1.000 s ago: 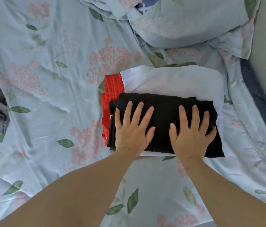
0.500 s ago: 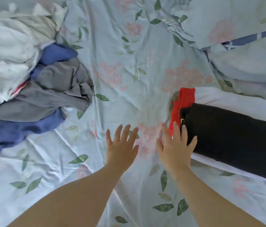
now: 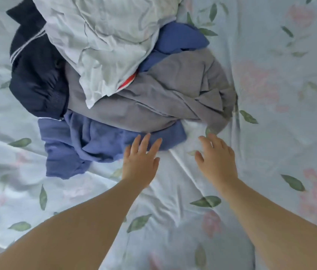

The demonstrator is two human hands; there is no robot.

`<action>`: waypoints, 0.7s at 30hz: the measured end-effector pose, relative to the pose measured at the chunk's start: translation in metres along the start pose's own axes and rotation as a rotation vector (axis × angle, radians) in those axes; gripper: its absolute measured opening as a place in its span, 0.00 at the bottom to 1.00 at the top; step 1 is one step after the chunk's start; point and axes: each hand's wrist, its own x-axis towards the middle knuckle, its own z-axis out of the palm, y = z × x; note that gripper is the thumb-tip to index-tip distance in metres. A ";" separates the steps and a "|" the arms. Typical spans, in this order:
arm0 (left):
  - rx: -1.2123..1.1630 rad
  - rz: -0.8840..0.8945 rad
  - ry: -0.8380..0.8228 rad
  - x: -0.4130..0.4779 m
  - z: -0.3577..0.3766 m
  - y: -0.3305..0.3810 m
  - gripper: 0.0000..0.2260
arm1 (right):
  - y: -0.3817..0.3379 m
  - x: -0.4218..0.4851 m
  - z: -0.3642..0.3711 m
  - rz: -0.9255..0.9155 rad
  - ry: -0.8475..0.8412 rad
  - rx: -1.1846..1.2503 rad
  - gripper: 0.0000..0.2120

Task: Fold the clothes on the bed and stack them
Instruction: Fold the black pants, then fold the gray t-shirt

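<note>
Floral bedsheet (image 3: 270, 143) (creased) | clothes pile (image 3: 153, 98) unfolded | left hand (image 3: 140, 162), right hand (image 3: 216, 160): fingers (image 3: 146, 141) spread, near pile

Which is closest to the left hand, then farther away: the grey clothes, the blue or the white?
1. Blue garment, under the fingertips of the left hand.
2. Grey garment, just behind the blue.
3. White garment, atop the pile's far end.

Mostly under the white cloth (image 3: 105, 36): a red garment (image 3: 128, 81) (mere sliver).
</note>
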 end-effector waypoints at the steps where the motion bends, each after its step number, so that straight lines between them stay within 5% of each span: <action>1: -0.039 -0.018 0.026 0.011 0.003 -0.012 0.22 | -0.007 0.011 0.000 -0.005 0.005 -0.019 0.22; 6: -0.103 -0.103 0.016 0.061 -0.007 -0.044 0.23 | -0.034 0.069 -0.007 0.077 0.160 0.083 0.27; 9: -0.174 -0.131 -0.016 0.083 -0.007 -0.057 0.16 | -0.045 0.099 -0.015 0.189 0.052 0.056 0.30; 13: -0.353 -0.107 -0.032 0.092 -0.012 -0.066 0.07 | -0.049 0.112 -0.023 0.246 0.028 0.088 0.15; 21: -0.563 -0.238 0.000 0.034 -0.043 -0.054 0.06 | -0.043 0.031 -0.034 0.105 -0.067 0.487 0.03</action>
